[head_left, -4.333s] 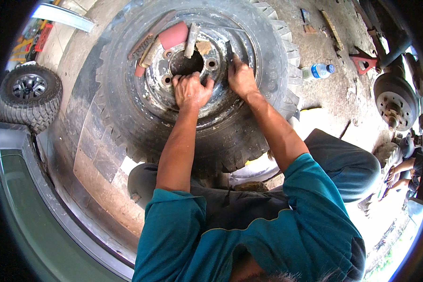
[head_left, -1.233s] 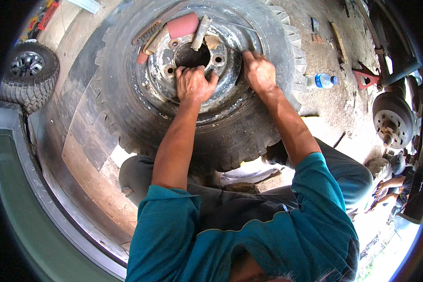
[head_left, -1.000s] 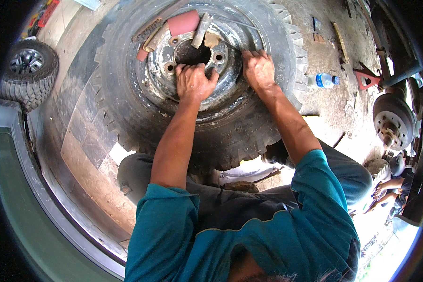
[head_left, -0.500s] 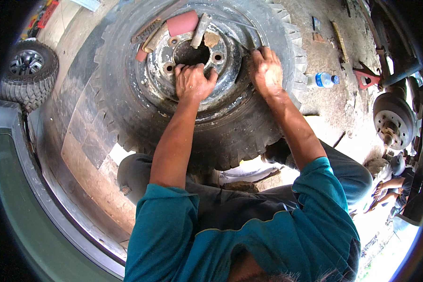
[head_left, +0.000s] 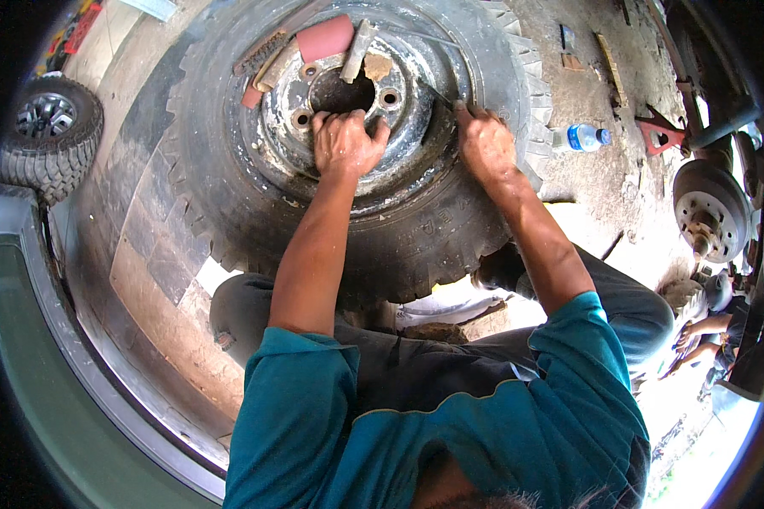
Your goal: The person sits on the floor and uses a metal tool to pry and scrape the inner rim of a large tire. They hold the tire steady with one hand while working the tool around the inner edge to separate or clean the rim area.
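Observation:
A large tyre (head_left: 399, 246) lies flat before my knees, mounted on a worn, whitish, rusty wheel rim (head_left: 284, 140). My left hand (head_left: 345, 142) is closed over the near edge of the rim's round centre hole, fingers curled into it. My right hand (head_left: 486, 142) is closed around a thin, dark, blade-like tool (head_left: 434, 93), its tip pointing to the far left over the rim's right side. On the wheel's far side lie a wire brush (head_left: 263, 53), a curved red sheet (head_left: 325, 39), a greyish cylindrical stick (head_left: 358, 51) and a tan lump (head_left: 377, 66).
A plastic bottle (head_left: 587, 137) lies right of the tyre. Beyond it are a red metal stand (head_left: 660, 134) and a brake disc (head_left: 710, 212). Another wheel (head_left: 51, 127) is at far left, above a green vehicle panel (head_left: 42, 382). Another person's hands (head_left: 696, 335) show at right.
My right hand has shifted slightly right and nearer to me, and more of the dark tool now shows. My left hand stays at the centre hole.

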`<state>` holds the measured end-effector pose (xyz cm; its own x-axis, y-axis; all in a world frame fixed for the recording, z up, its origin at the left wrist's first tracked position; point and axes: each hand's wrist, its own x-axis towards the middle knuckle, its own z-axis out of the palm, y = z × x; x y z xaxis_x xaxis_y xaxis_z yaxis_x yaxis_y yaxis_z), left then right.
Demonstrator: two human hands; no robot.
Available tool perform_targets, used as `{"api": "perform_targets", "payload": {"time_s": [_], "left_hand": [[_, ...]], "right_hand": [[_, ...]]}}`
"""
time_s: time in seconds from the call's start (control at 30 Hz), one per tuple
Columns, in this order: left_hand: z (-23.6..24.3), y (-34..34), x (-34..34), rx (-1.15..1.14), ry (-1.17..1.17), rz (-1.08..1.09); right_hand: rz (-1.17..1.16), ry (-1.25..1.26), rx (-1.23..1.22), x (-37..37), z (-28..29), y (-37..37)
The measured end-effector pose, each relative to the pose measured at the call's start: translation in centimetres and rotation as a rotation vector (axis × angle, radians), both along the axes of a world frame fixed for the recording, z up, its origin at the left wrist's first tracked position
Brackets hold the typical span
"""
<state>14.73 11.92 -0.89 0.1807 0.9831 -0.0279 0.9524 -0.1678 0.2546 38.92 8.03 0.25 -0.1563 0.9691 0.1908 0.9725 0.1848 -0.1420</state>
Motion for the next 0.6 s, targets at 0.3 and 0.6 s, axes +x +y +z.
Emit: {"api": "perform_targets", "payload": {"time_s": [0.3, 0.6], "left_hand": [[0.0, 0.1, -0.1, -0.024, -0.05, 0.015], [0.1, 0.1, 0.0, -0.007, -0.015, 0.012]], "right_hand": [[-0.044, 0.067, -0.078, -0.7, 1.5, -0.1], [-0.021, 0.085, -0.124, -0.7, 1.5, 0.1]]}}
